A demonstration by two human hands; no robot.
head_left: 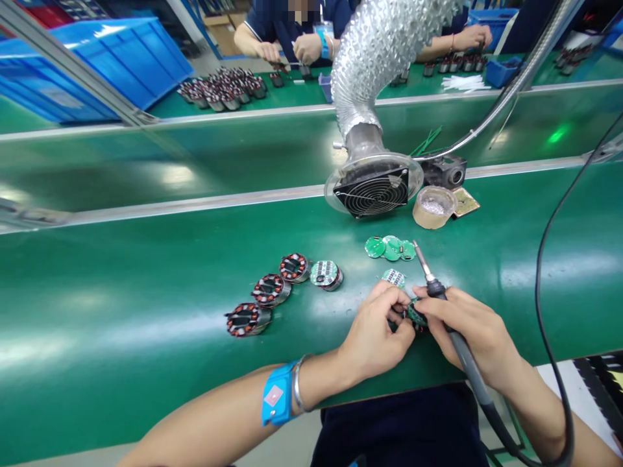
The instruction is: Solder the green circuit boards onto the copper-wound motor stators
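Note:
My left hand (377, 334) is closed, its fingertips pinching a small motor stator that is mostly hidden between my hands. Against that stator sits a round green circuit board (416, 312), touched by the fingers of my right hand (479, 331). The same right hand grips a soldering iron (468, 360), whose metal tip points up and away from the board. Just beyond my fingers lies a loose round board (393, 278). To the left, a stator topped with a board (326, 275) stands beside three bare stators (271, 290) with dark red windings, set in a slanting row.
Several round green boards (390, 248) lie farther back. A fume duct with a fan (374, 192) hangs over the bench, near a round tub (435, 207) and a sponge tray (466, 202). The iron's black cable (539, 279) loops at right. Co-workers' hands (307, 48) work across the bench.

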